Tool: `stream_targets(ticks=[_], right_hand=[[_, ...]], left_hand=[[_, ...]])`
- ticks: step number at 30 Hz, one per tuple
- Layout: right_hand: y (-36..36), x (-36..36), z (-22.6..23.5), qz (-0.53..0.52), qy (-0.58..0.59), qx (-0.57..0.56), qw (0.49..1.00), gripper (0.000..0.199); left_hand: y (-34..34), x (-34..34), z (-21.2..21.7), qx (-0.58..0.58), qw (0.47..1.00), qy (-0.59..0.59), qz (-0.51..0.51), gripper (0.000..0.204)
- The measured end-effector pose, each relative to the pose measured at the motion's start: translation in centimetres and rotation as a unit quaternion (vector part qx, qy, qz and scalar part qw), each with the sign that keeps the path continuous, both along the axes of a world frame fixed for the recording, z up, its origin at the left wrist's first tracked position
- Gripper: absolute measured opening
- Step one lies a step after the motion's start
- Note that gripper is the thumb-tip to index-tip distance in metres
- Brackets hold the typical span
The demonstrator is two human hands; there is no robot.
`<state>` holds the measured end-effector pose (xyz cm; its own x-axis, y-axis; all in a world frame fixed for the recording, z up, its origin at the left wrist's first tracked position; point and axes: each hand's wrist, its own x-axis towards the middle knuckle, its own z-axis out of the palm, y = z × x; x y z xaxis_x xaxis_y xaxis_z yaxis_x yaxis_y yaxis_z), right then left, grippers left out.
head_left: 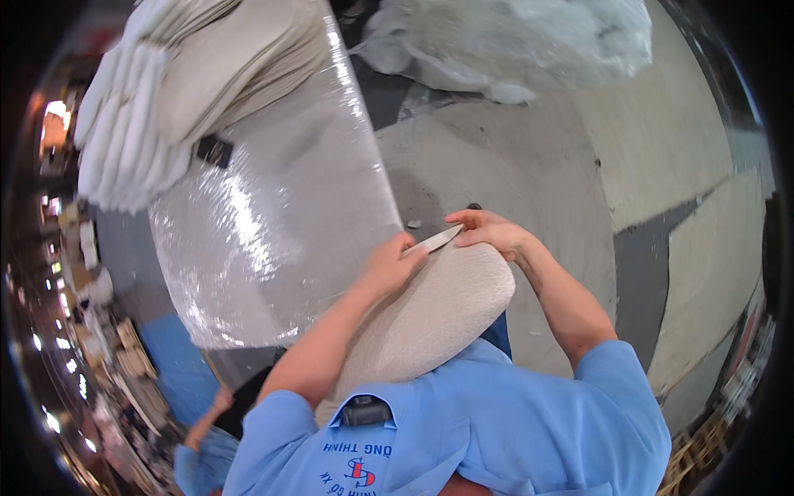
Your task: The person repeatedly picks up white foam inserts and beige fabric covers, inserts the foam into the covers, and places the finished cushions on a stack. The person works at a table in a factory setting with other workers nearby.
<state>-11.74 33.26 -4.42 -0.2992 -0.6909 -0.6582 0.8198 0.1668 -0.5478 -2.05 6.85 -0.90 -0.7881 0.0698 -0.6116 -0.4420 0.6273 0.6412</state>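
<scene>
Against the front of my body is a beige textured cushion cover [438, 306] with a rounded edge. Its far rim is pinched between both hands, where a pale strip of the edge shows. My left hand [395, 263] is closed on the left part of this rim, its fingertips partly hidden. On the far corner, my right hand [494, 234] grips with the thumb on top and the fingers curled at the edge. The cover's near end disappears behind my left forearm and shirt. Whether anything fills the cover, I cannot tell.
To my left stands a table [281, 273] wrapped in shiny plastic film. On it lie stacked beige covers [240, 66], white padded pieces [128, 140] and a small black item [215, 152]. Clear plastic sheeting [513, 41] is heaped ahead. Another person's arm [207, 417] shows at lower left.
</scene>
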Motion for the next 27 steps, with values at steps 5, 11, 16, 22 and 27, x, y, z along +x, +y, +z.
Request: stream_targets(ticks=[5, 11, 16, 22, 27], right_hand=[[-1.5, -0.9, 1.6, 0.094, 0.009, 0.033, 0.995, 0.063], [-5.5, -1.8, 3.1, 0.283, 0.215, 0.259, 0.898, 0.041], [-6.9, -1.7, 2.3, 0.376, 0.387, 0.275, 0.796, 0.038], [-7.5, -2.1, 1.4, 0.415, 0.443, 0.285, 0.742, 0.037], [-5.6, -0.5, 1.9, 0.318, 0.401, 0.233, 0.827, 0.026]], left_hand=[[-12.9, 11.4, 4.2, -0.107, 0.984, -0.134, -0.054, 0.050], [-14.4, 16.7, 1.0, -0.152, 0.979, 0.013, 0.135, 0.047], [-15.3, 16.5, -1.0, -0.196, 0.963, 0.075, 0.171, 0.050], [-16.4, 16.4, -1.6, -0.215, 0.957, 0.095, 0.169, 0.054], [-17.8, 22.7, 1.4, -0.056, 0.712, 0.273, 0.645, 0.050]])
